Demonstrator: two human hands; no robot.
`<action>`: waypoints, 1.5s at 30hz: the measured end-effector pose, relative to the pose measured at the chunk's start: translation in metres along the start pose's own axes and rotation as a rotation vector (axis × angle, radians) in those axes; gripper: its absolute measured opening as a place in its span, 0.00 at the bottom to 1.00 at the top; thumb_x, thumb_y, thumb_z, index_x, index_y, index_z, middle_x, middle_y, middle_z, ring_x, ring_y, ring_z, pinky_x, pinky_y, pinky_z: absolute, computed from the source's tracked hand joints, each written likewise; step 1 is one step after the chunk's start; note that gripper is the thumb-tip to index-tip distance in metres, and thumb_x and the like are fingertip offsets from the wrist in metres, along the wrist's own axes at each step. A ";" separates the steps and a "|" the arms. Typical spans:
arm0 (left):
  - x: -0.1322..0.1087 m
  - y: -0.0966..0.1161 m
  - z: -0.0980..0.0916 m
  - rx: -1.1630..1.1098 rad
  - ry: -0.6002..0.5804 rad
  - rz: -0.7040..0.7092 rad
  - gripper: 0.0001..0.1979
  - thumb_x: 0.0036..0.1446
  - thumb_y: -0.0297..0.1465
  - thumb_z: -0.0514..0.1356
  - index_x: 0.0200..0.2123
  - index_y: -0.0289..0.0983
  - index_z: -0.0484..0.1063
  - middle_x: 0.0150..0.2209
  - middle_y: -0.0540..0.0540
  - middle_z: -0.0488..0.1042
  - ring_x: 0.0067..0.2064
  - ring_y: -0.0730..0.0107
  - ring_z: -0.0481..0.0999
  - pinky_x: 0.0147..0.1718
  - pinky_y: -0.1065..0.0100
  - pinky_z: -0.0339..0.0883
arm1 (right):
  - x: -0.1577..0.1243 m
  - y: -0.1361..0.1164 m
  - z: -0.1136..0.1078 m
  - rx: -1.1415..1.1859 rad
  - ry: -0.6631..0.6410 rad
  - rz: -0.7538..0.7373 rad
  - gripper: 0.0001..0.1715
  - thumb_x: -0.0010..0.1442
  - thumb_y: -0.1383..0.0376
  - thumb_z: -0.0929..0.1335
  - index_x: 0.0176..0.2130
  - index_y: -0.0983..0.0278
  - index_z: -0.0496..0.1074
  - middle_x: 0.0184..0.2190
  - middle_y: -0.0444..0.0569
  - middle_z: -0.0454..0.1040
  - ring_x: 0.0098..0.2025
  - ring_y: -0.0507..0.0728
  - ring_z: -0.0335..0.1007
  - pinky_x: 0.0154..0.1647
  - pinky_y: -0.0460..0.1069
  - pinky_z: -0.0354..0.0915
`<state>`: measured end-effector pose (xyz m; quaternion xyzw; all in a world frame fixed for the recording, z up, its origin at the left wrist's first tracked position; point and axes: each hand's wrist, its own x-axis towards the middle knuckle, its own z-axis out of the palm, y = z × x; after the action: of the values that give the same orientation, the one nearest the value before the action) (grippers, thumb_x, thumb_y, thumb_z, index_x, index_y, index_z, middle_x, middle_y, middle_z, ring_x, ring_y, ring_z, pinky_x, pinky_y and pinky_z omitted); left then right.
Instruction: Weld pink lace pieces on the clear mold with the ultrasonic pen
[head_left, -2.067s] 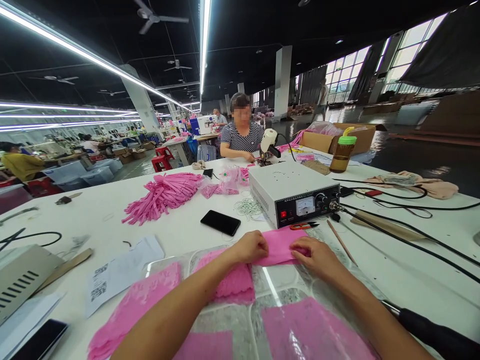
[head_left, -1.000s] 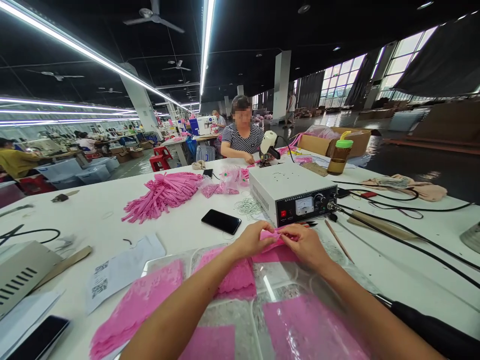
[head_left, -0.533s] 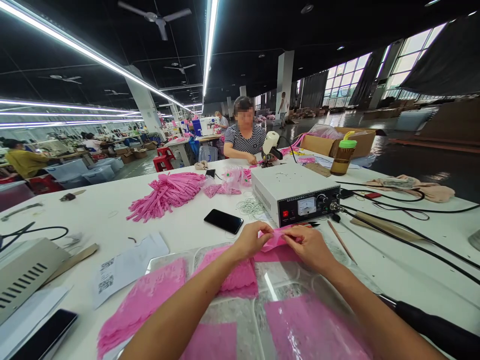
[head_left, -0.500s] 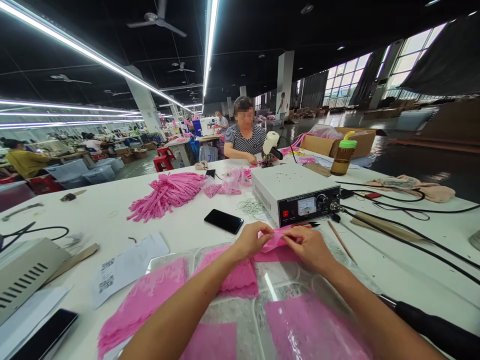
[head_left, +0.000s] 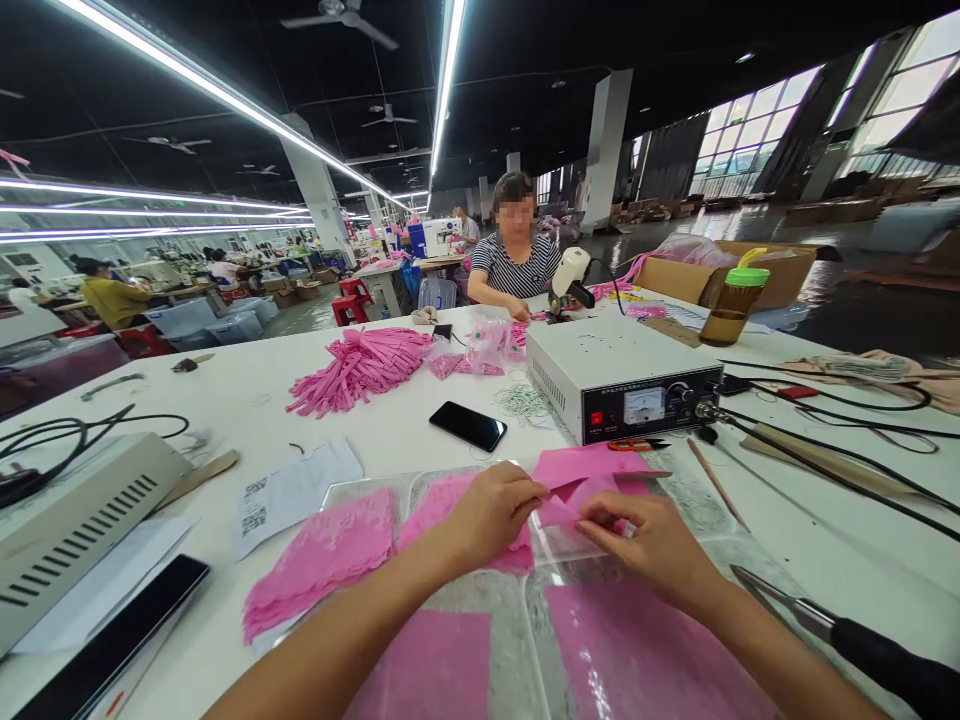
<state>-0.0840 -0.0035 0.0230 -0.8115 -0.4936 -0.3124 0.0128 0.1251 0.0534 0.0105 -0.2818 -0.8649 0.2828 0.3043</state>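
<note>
A thin pink fabric piece (head_left: 564, 508) stretches between my two hands. Its left edge is pinched in my left hand (head_left: 496, 512), fingers closed. My right hand (head_left: 649, 538) grips the other side between thumb and fingers. Just behind lies another pink fabric piece (head_left: 589, 462), flat near the grey box. Stacked pink fabric pieces (head_left: 330, 545) sit on the clear plastic sheet to the left, and a second stack (head_left: 442, 500) is partly covered by my left hand. Nearer me, pink fabric (head_left: 645, 650) shows at the lower right and more pink fabric (head_left: 435, 665) at the lower middle.
A grey control box (head_left: 626, 375) stands behind my hands, with orange-handled scissors (head_left: 634, 445) at its front. A black phone (head_left: 468, 426) lies to its left. At right rests a black-handled tool (head_left: 885, 650). A co-worker (head_left: 514, 260) sits opposite, beyond pink strips (head_left: 360, 370).
My hands have come lower and closer, with the right hand turned. The pink piece between them now hangs differently, showing the flat piece behind. The whole view has shifted right.
</note>
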 end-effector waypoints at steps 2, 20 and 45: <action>-0.021 0.012 -0.009 0.036 -0.026 0.060 0.11 0.65 0.26 0.53 0.39 0.34 0.76 0.31 0.44 0.76 0.35 0.68 0.74 0.36 0.68 0.69 | -0.014 -0.010 0.011 0.036 -0.054 -0.003 0.12 0.61 0.62 0.65 0.27 0.61 0.70 0.20 0.41 0.71 0.22 0.52 0.65 0.22 0.46 0.60; -0.153 0.050 -0.062 0.227 0.003 0.123 0.11 0.66 0.20 0.46 0.42 0.29 0.68 0.31 0.41 0.75 0.37 0.65 0.74 0.39 0.61 0.72 | -0.046 -0.063 0.087 0.452 -0.509 0.170 0.13 0.60 0.59 0.63 0.27 0.62 0.68 0.24 0.44 0.68 0.26 0.53 0.62 0.27 0.47 0.60; -0.197 0.040 -0.067 0.285 0.101 -0.062 0.10 0.64 0.20 0.48 0.43 0.32 0.68 0.32 0.42 0.75 0.38 0.65 0.74 0.41 0.60 0.70 | -0.024 -0.081 0.115 0.488 -0.435 0.139 0.13 0.55 0.60 0.67 0.23 0.62 0.64 0.23 0.42 0.63 0.25 0.52 0.57 0.25 0.47 0.55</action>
<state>-0.1476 -0.2024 -0.0138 -0.7692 -0.5564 -0.2798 0.1429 0.0360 -0.0545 -0.0199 -0.1916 -0.7950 0.5553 0.1512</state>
